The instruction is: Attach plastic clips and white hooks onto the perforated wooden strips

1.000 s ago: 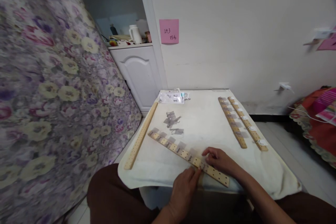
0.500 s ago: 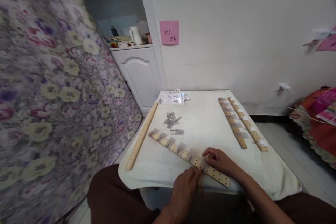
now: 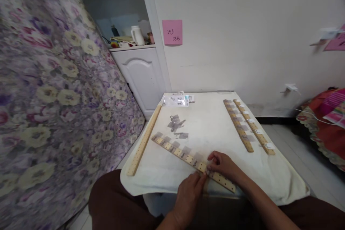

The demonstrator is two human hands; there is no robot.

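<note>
1. The holed strip lies aslant on the table, its lower end by the table's near edge; small metal fittings sit along it.
2. Your left hand comes over the table's near edge, fingers bent and close together, their tips against the strip's near side; you cannot be seen clearly enough to tell whether they clasp it.
3. Your right hand reaches in above the near part of the table, fingers curled, thumb and forefinger at a fitting on the strip; whether they pinch it, I can't tell.
4. Along the table's left edge you have a bare strip.
5. Toward the table's left-hand side lie loose hooks, with a clear packet at its far left corner.
6. Near the table's right edge, an inner strip and outer strip lie side by side, both carrying fittings.
</note>
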